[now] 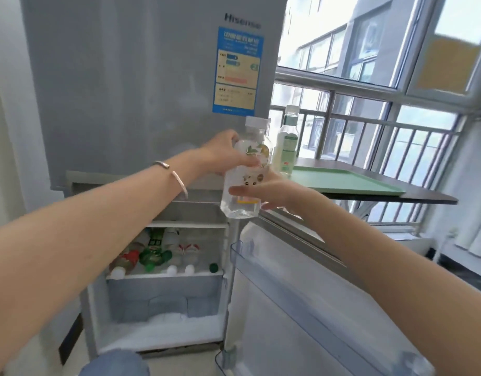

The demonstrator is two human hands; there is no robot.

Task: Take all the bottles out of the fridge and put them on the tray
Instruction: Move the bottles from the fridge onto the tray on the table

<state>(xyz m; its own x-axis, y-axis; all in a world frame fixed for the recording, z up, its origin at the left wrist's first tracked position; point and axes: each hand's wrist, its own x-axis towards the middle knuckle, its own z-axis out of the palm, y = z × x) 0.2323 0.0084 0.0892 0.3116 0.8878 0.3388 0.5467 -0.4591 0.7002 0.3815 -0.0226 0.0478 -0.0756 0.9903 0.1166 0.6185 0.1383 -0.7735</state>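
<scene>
A clear bottle (246,169) with a white cap and cartoon label is held upright in the air in front of the fridge (141,90). My left hand (226,153) grips its upper half and my right hand (263,192) grips its lower half. Just to its right a green-labelled bottle (288,142) stands on the near left corner of the pale green tray (356,183). The fridge's lower compartment is open, and several bottles (152,253) lie on their sides on its shelf, caps toward me.
The tray lies on a dark tabletop (429,196) by a railed window. The open fridge door (315,308), with its clear shelf rail, stands below my right arm. Frost covers the compartment floor (166,324). My knee in jeans (114,365) shows at the bottom.
</scene>
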